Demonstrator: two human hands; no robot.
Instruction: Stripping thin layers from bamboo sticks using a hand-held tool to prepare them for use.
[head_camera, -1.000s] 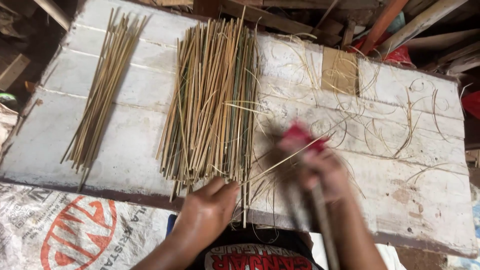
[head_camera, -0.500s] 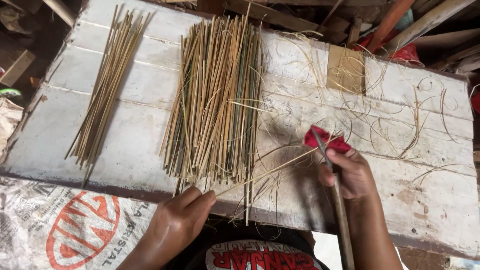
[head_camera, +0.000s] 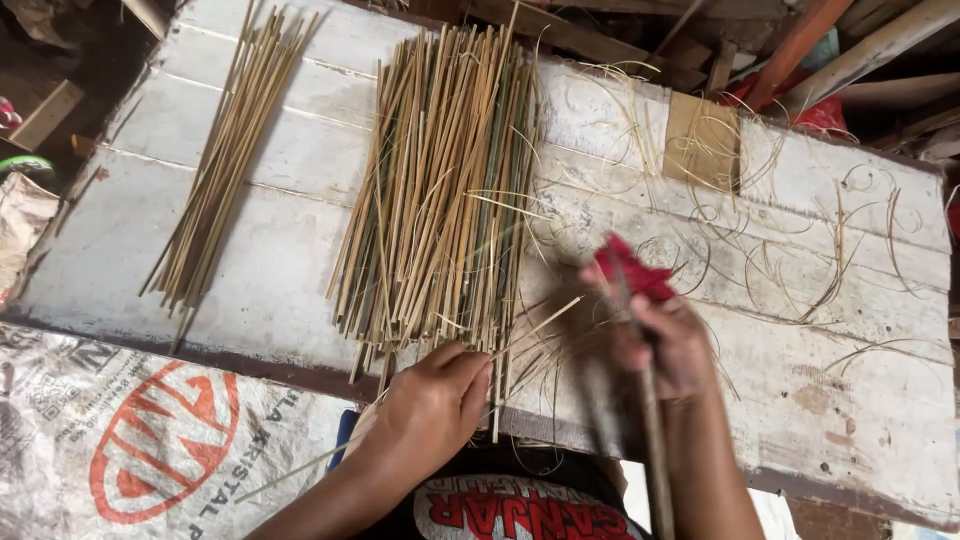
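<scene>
A white sack (head_camera: 130, 440) with a red ring on it lies at the far left, under the edge of the white wooden table (head_camera: 290, 160). A small bunch of sticks (head_camera: 225, 160) lies on the table. Next to it is a big pile of sticks (head_camera: 440, 190). The left hand (head_camera: 425, 415) pinches one thin stick (head_camera: 525, 330) with its fingers closed. The right hand (head_camera: 660, 335) is blurry, with its fingers closed around a knife handle (head_camera: 632, 268) wrapped in red. Curly shavings (head_camera: 790, 250) lie on the right.
</scene>
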